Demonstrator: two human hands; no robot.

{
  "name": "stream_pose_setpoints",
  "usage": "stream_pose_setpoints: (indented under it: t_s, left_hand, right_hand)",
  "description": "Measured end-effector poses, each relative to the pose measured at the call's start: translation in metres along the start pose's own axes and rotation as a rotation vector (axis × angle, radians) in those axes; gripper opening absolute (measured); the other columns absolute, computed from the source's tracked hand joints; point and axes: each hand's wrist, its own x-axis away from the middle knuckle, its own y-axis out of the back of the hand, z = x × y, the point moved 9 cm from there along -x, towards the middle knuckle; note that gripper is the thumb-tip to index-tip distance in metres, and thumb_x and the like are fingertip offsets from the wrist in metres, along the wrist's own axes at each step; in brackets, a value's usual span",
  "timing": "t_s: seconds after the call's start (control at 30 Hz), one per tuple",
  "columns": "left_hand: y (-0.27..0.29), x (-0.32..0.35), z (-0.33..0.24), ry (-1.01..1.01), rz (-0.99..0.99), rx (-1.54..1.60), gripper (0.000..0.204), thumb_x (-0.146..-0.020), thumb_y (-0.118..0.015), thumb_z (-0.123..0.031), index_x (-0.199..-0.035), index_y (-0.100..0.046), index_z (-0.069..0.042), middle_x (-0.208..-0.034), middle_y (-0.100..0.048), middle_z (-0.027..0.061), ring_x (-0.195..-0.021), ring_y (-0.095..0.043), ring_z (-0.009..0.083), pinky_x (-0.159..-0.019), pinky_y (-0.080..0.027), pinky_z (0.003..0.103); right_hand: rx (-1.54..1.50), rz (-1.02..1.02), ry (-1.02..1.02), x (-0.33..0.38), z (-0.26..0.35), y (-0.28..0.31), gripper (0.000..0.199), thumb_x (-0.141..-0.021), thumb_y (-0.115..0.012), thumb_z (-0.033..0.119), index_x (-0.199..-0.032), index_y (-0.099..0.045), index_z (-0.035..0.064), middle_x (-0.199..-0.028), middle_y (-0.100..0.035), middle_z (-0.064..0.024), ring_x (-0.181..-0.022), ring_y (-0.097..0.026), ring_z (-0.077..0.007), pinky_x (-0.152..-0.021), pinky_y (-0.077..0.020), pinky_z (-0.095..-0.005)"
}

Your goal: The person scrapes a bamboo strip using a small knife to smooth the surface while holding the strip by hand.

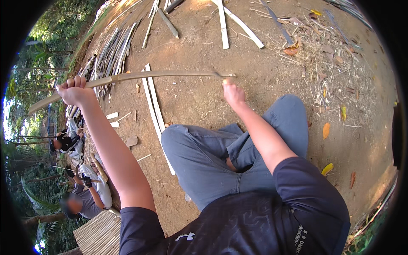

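Observation:
A long pale bamboo strip (165, 73) stretches across in front of me, bending slightly. My left hand (74, 90) is closed around it towards its left end, which sticks out past my fist. Near the strip's right end is my right hand (233, 94), its fingers closed on what looks like a knife (218, 74). Only a short dark blade shows, lying against the strip; the handle is mostly hidden in my fist and slightly blurred.
Two pale split strips (154, 100) lie on the dirt beside my left knee. A heap of bamboo poles (117, 53) lies at the far left, with more strips (223, 25) ahead. Shavings and dry leaves (325, 70) litter the right. Two people sit at left, near a slatted bamboo mat (98, 233).

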Motion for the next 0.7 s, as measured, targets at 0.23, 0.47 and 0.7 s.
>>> stream_pose_setpoints:
  t_s: [0.23, 0.47, 0.7]
  left_hand:
    - [-0.033, 0.014, -0.004, -0.002, 0.091, 0.045, 0.034, -0.105, -0.031, -0.028, -0.076, -0.023, -0.013, -0.06, -0.023, -0.0007, -0.049, -0.014, 0.0119, -0.043, -0.014, 0.03]
    - [-0.05, 0.006, -0.008, -0.007, 0.087, 0.015, 0.03, -0.103, -0.033, -0.023, -0.076, -0.022, -0.013, -0.062, -0.023, -0.0003, -0.051, -0.017, 0.0127, -0.045, -0.016, 0.03]
    - [-0.068, 0.021, -0.009, -0.004, 0.14, 0.009, 0.029, -0.103, -0.03, -0.024, -0.077, -0.023, -0.013, -0.062, -0.024, -0.0008, -0.051, -0.017, 0.012, -0.044, -0.016, 0.03]
  right_hand:
    - [0.037, -0.082, -0.112, -0.007, -0.04, -0.008, 0.029, -0.1, -0.05, 0.027, -0.102, -0.065, 0.0027, -0.084, -0.073, -0.0178, -0.078, -0.072, -0.0349, -0.066, -0.0589, -0.0437]
    - [0.063, -0.059, -0.12, -0.011, -0.058, -0.017, 0.028, -0.1, -0.048, 0.024, -0.109, -0.062, 0.0021, -0.086, -0.072, -0.0181, -0.077, -0.073, -0.0309, -0.064, -0.0594, -0.0433]
    - [0.057, -0.081, -0.121, -0.009, -0.046, -0.01, 0.032, -0.101, -0.047, 0.029, -0.106, -0.066, 0.0028, -0.086, -0.073, -0.0183, -0.081, -0.072, -0.0347, -0.068, -0.0589, -0.0452]
